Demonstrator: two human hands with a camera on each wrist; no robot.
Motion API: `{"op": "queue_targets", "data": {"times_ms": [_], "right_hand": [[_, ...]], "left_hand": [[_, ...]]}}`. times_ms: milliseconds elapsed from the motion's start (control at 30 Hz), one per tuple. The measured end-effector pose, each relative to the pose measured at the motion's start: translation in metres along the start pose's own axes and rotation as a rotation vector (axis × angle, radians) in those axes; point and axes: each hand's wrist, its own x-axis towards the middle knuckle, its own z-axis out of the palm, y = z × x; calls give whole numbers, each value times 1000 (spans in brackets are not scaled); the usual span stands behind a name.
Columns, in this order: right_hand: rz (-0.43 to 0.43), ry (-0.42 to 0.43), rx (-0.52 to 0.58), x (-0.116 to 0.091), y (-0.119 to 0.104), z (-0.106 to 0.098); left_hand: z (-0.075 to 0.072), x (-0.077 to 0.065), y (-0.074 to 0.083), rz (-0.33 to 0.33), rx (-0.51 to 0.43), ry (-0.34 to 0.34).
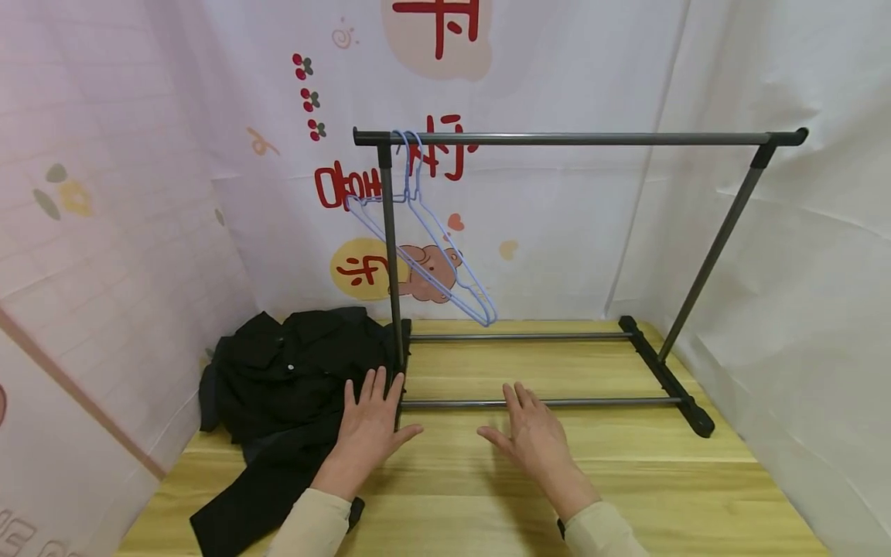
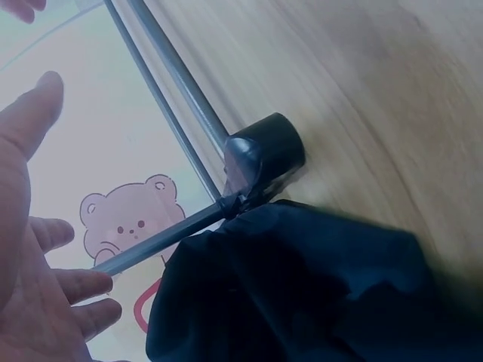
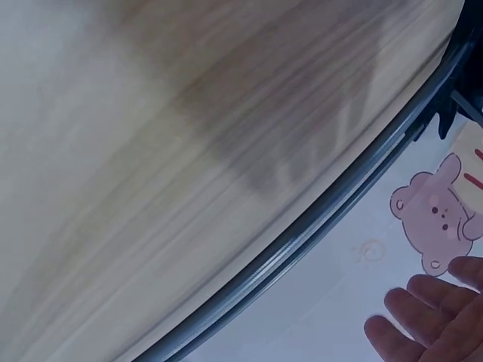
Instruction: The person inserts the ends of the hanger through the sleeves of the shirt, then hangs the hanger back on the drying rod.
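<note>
Sleeves (image 1: pixel 313 520), two, pale: nearest the camera, covering my forearms as they reach forward, well apart, over the table (image 1: pixel 452 495).
Left hand (image 1: pixel 365 425), grip: released, holding nothing; fingers extended and spread, thumb pointing inward.
Right hand (image 1: pixel 539 441), grip: released likewise; fingers extended, thumb towards its partner. The shadow below suggests I hold it above the wood rather than rest it.
Garment (image 1: pixel 299 371), one, black: heaped on the table at my left, by the near end of the hangers' row, one arm of it trailing towards me outside my left forearm. It lies outside my grip: just beside and beyond the left hand, well apart from the right. Whether my left fingertips touch it, I cannot tell.
Rack (image 1: pixel 578 139), one, dark tubing: standing beyond my hands on two feet, joined by lower rails (image 1: pixel 592 403), presumably for bracing. My right fingertips overlap the nearer rail in the head view; contact uncertain.
Hangers (image 1: pixel 426 273), two, pale blue: hooked side by side over the top bar at its left end, likely kept there to hang close to the garment.
Backdrop (image 1: pixel 557 232), one, printed: behind the rack, red characters and a bear.
</note>
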Motion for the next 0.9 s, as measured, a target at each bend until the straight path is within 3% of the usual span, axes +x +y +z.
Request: {"op": "queue_targets", "data": {"times_ms": [233,433,667,900], "right_hand": [[24,-24,47,5,-8,-4],[25,-76,114,12,-20,-3],[108,-124,361,23,-28,-1],[103,-158,458,31,-46,13]], "left_hand": [[-6,1,-6,10,-36,-20],[-10,-5,-18,3,-70,2],[-17,-5,-32,9,-105,26],[-21,-5,-53,-9,-110,65]]}}
